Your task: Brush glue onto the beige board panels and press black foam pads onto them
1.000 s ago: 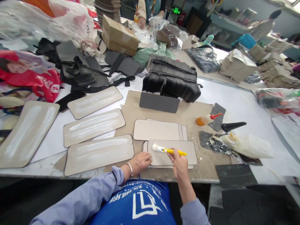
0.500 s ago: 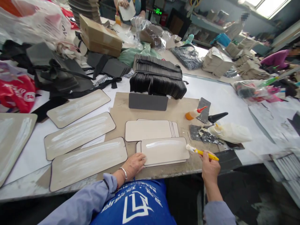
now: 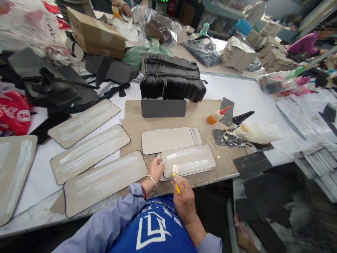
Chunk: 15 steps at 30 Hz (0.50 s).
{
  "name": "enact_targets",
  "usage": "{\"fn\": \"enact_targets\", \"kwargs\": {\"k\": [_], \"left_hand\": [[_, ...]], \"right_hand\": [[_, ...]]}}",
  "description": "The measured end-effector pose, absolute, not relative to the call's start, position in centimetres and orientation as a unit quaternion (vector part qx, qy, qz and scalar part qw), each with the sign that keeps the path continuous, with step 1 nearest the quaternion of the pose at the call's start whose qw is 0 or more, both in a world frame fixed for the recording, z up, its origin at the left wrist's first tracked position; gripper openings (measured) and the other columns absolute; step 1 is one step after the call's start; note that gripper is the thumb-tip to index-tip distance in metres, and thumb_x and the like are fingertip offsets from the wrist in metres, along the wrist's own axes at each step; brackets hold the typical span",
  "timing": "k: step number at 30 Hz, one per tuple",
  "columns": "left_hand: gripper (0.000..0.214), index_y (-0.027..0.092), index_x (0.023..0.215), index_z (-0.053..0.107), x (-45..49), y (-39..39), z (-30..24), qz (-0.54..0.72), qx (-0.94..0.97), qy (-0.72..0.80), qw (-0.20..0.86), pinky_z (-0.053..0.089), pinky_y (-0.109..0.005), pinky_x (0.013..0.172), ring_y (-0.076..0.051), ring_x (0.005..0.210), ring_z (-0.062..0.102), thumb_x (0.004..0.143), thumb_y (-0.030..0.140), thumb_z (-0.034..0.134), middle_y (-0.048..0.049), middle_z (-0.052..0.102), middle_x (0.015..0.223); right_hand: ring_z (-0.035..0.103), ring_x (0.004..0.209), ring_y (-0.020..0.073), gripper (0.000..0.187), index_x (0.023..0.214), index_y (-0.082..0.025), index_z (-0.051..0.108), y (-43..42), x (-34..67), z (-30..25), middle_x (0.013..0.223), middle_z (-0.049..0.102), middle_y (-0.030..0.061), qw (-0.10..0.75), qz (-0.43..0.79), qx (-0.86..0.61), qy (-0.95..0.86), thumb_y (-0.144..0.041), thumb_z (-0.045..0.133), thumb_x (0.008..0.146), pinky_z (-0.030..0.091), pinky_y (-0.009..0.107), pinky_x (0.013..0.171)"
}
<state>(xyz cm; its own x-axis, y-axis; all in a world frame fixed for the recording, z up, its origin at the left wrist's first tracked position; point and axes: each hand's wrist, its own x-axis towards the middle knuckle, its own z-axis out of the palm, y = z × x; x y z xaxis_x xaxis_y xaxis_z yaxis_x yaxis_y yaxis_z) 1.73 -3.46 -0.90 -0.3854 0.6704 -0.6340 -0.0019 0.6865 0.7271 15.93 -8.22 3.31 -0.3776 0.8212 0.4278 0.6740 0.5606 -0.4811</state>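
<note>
My right hand [image 3: 185,200] is closed round a yellow-handled glue brush [image 3: 176,175] whose white bristles touch the near left corner of a beige card panel [image 3: 188,160]. That panel tops a small stack and shows two wet white glue streaks. My left hand [image 3: 156,168] presses its fingers on the panel's left end. A second stack of plain beige panels [image 3: 168,140] lies just behind it, and a dark grey panel [image 3: 163,108] lies farther back.
Three glue-coated panels [image 3: 89,153] are spread out at the left, another [image 3: 13,175] at the far left. A black bundle [image 3: 172,82] sits behind, an orange glue bottle [image 3: 217,115] and a white bag [image 3: 259,133] at the right. Other people work at the back.
My right hand swung the brush from the panel's right end back to its near left corner, leaving a second glue streak. The left hand stayed on the panel's left end.
</note>
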Motion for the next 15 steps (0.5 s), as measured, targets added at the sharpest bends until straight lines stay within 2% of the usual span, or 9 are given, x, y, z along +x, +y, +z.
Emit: {"fn": "enact_targets", "kwargs": {"k": [8, 15], "left_hand": [[0.008, 0.012, 0.074, 0.062, 1.1, -2.5, -0.9, 0.261, 0.318, 0.790, 0.454, 0.045, -0.027, 0.074, -0.017, 0.077, 0.059, 0.069, 0.017, 0.057, -0.0055, 0.065, 0.075], [0.004, 0.014, 0.064, 0.061, 0.6, -1.1, -1.7, 0.229, 0.340, 0.784, 0.466, 0.045, -0.026, 0.063, -0.015, 0.063, 0.057, 0.061, 0.011, 0.061, -0.0001, 0.059, 0.057]], "right_hand": [[0.058, 0.089, 0.0161, 0.023, 0.103, -0.021, 0.057, -9.8, 14.6, 3.3, 0.092, 0.062, 0.0063, 0.375, 0.227, -0.474, -0.764, -0.012, 0.049, 0.084, 0.051, 0.031, 0.080], [0.061, 0.083, 0.0164, 0.016, 0.092, -0.018, 0.062, -8.9, 15.8, 3.2, 0.087, 0.064, 0.0062, 0.421, 0.285, -0.536, -0.674, -0.022, 0.048, 0.085, 0.050, 0.030, 0.077]]}}
